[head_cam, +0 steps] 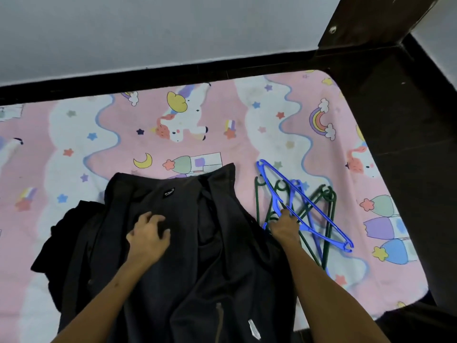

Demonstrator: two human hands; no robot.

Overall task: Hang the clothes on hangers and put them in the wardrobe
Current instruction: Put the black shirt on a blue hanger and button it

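The right hand [284,227] has its fingers [286,214] curled round the bar of a bright blue plastic hanger [306,206], which lies on a loose pile of dark green plastic hangers [329,219]. The left hand [148,233] rests with fingers [150,217] spread and lightly bent on a dark grey collared garment [173,256], pressing, not gripping. This looks like the hanger-picking step; next the blue hanger must come free of the green ones and enter the neck opening. A crumpled black garment [64,236] lies just left. The pink unicorn-print bed sheet [222,125] offers open room beyond; the dark bed frame [408,144] bounds the right.
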